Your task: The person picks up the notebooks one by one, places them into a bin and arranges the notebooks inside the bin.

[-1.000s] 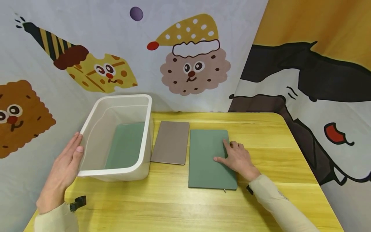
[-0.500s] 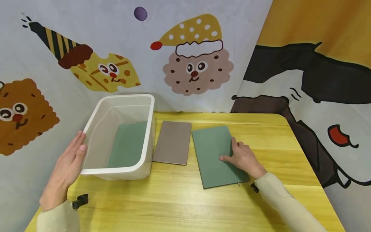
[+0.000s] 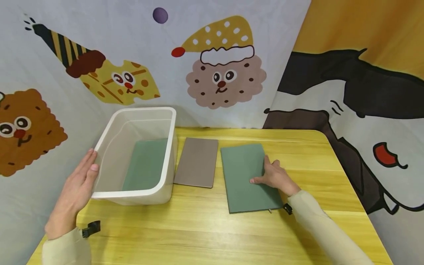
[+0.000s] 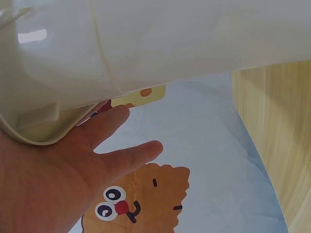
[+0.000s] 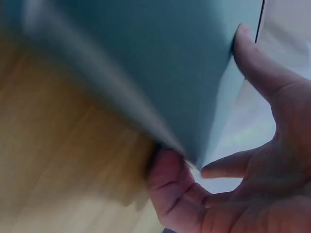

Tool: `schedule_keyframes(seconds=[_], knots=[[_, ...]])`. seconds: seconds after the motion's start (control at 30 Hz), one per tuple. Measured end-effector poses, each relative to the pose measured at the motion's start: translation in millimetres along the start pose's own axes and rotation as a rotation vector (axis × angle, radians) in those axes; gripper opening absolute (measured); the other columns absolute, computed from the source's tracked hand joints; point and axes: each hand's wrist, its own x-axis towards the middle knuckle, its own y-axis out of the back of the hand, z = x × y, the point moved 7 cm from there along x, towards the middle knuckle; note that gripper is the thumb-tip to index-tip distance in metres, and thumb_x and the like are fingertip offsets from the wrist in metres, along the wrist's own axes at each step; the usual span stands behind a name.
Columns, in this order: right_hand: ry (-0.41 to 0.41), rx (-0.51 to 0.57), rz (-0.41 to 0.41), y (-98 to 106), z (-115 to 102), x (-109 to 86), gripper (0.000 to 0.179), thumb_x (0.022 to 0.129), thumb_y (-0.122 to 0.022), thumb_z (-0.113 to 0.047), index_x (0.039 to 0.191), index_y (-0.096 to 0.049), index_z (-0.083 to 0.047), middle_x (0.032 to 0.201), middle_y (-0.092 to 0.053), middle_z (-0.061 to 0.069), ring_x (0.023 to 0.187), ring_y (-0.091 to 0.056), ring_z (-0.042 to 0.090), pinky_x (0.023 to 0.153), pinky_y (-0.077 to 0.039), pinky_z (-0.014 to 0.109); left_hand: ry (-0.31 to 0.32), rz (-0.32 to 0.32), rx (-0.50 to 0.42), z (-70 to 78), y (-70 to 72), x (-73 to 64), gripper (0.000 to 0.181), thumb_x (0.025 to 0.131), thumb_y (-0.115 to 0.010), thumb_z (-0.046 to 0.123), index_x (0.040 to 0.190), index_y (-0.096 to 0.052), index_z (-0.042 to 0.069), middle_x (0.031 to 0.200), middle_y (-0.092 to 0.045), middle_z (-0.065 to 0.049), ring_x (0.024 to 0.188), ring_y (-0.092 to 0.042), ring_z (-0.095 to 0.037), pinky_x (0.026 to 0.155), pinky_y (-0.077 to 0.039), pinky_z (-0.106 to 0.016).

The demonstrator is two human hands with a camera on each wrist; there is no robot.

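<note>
A green notebook [image 3: 244, 176] lies turned at a slant on the right half of the table. My right hand [image 3: 275, 176] grips its right edge, thumb on the cover and fingers curled under the edge. In the right wrist view that hand [image 5: 252, 174] shows beneath the notebook [image 5: 160, 63], whose edge is off the wood. With its fingers straight, my left hand [image 3: 74, 187] rests against the left wall of a white plastic bin [image 3: 132, 195]. Another green notebook or flat green sheet [image 3: 145, 165] lies on the bin's floor.
A smaller taupe notebook [image 3: 197, 162] lies flat between the bin and the green notebook. Behind the wooden table [image 3: 185, 235] hangs a cloth [image 3: 132, 22] printed with cartoon biscuits and cheese.
The green notebook has turned from straight to slanted and shifted slightly right, its right edge raised by my right hand. The left hand and the bin stay in place.
</note>
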Motion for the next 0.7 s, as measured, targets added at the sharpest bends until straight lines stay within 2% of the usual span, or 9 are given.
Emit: schedule_keyframes(seconds=[0.1,0.2,0.23,0.3,0.37,0.43,0.47,0.7], knots=[[0.016,0.05,-0.012,-1.3,3.0,0.4,0.132,0.081,-0.086,-0.054,0.164,-0.002,0.004,0.129,-0.036,0.047,0.091,-0.057,0.042,0.083,-0.051,0.054,0.002,-0.006,0.001,0.7,1.5,-0.8,0.057,0.115,-0.023,0.031,0.166,-0.016,0.006,0.174,-0.006,-0.012,0.154,-0.007,-0.052,0.118,-0.003,-0.074],[0.06,0.064,-0.007,-2.0,4.8,-0.8,0.129,0.083,-0.084,-0.056,0.165,-0.001,0.001,0.132,-0.042,0.048,0.104,-0.058,0.048,0.087,-0.05,0.056,0.009,-0.014,0.002,0.3,1.7,-1.9,0.057,0.115,-0.022,0.031,0.166,-0.015,0.007,0.174,-0.005,-0.01,0.155,-0.007,-0.051,0.117,-0.003,-0.075],[0.074,0.068,-0.006,-1.8,6.0,-1.6,0.126,0.084,-0.082,-0.055,0.165,-0.002,0.0,0.129,-0.047,0.046,0.11,-0.057,0.049,0.091,-0.049,0.057,0.011,-0.016,0.004,0.1,0.9,-1.9,0.057,0.115,-0.023,0.031,0.166,-0.015,0.007,0.174,-0.005,-0.01,0.155,-0.006,-0.051,0.117,-0.003,-0.075],[0.111,0.088,0.008,-0.8,7.5,-3.0,0.117,0.089,-0.08,-0.049,0.165,-0.005,0.001,0.136,-0.05,0.044,0.125,-0.05,0.053,0.098,-0.047,0.061,0.012,-0.017,0.006,-0.2,0.1,-2.0,0.057,0.115,-0.023,0.031,0.166,-0.015,0.006,0.174,-0.005,-0.011,0.155,-0.006,-0.051,0.118,-0.003,-0.074],[0.148,0.125,0.028,1.6,8.2,-5.3,0.106,0.094,-0.077,-0.041,0.165,-0.01,0.002,0.141,-0.05,0.041,0.131,-0.046,0.055,0.102,-0.044,0.064,0.012,-0.015,0.008,-0.8,-0.2,-1.9,0.057,0.115,-0.023,0.031,0.166,-0.015,0.006,0.174,-0.005,-0.011,0.155,-0.006,-0.05,0.118,-0.003,-0.073],[0.177,0.171,0.056,4.8,9.2,-7.9,0.094,0.097,-0.074,-0.031,0.165,-0.016,0.0,0.149,-0.044,0.039,0.138,-0.04,0.056,0.107,-0.04,0.067,0.009,-0.013,0.007,-0.8,-0.1,-1.8,0.057,0.115,-0.023,0.031,0.166,-0.015,0.006,0.174,-0.005,-0.012,0.155,-0.006,-0.05,0.119,-0.003,-0.073],[0.192,0.193,0.074,6.7,9.2,-9.7,0.089,0.099,-0.073,-0.027,0.164,-0.02,-0.001,0.155,-0.037,0.038,0.141,-0.037,0.056,0.108,-0.038,0.068,0.008,-0.013,0.006,-0.7,0.0,-1.9,0.057,0.115,-0.023,0.031,0.166,-0.015,0.006,0.174,-0.005,-0.012,0.155,-0.006,-0.05,0.119,-0.003,-0.073],[0.254,0.362,0.165,21.4,5.7,-25.3,0.057,0.107,-0.056,-0.01,0.159,-0.036,0.0,0.157,-0.035,0.035,0.133,-0.045,0.049,0.096,-0.047,0.059,0.0,-0.004,0.002,0.6,0.3,-2.9,0.057,0.115,-0.024,0.031,0.166,-0.015,0.006,0.174,-0.005,-0.011,0.155,-0.006,-0.051,0.117,-0.003,-0.075]])
